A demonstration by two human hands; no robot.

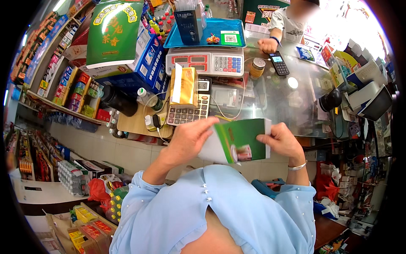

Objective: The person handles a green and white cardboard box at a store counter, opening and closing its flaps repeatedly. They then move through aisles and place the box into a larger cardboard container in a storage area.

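A green and white piece of printed cardboard (250, 135), partly blurred, is held between my two hands in front of my chest. My left hand (190, 139) has its fingers at the left upper edge of the piece. At the right edge, my right hand (280, 139) pinches it between thumb and fingers. Just above on the counter lie a desk calculator (188, 115) and a yellow tissue pack (184, 87) that covers part of it. Behind them stands a weighing scale (204, 62) with a blue tray (219, 23) on top.
A glass counter (285, 98) carries a payment terminal (279, 63) and a small jar (257, 67). Across it, a person's hand (268, 45) rests near the terminal. At left stand a black bottle (119, 100), a clear bottle (152, 100) and a large green box (114, 31). Packed shelves flank the left side.
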